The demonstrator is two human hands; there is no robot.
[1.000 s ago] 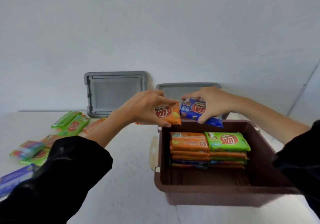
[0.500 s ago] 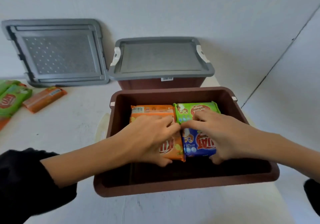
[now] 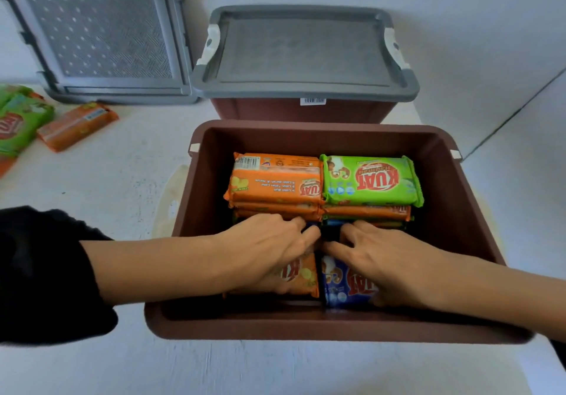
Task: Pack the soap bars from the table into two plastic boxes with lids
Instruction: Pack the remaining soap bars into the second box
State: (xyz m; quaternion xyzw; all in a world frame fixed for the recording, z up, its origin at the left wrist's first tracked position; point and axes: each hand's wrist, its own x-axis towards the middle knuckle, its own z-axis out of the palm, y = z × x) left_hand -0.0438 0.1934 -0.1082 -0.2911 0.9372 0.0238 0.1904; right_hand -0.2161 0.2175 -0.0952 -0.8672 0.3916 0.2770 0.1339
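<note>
An open brown plastic box (image 3: 477, 198) stands in front of me. Two stacks of soap bars fill its far half, one topped by an orange bar (image 3: 275, 180), the other by a green bar (image 3: 372, 182). In the near half my left hand (image 3: 269, 254) presses down on an orange soap bar (image 3: 301, 275), and my right hand (image 3: 386, 266) presses on a blue soap bar (image 3: 343, 284) beside it. Both bars lie flat on the box floor, partly hidden under my hands. Behind stands a second brown box (image 3: 300, 110) closed with a grey lid (image 3: 306, 48).
A loose grey lid (image 3: 98, 33) leans against the wall at the back left. More soap bars lie on the white table at the left: an orange bar (image 3: 76, 126) and green bars (image 3: 18, 122). The table's right edge runs close to the open box.
My hands carried the orange and blue bars from above the box's far rim down into its near half. My view tilted down and closer.
</note>
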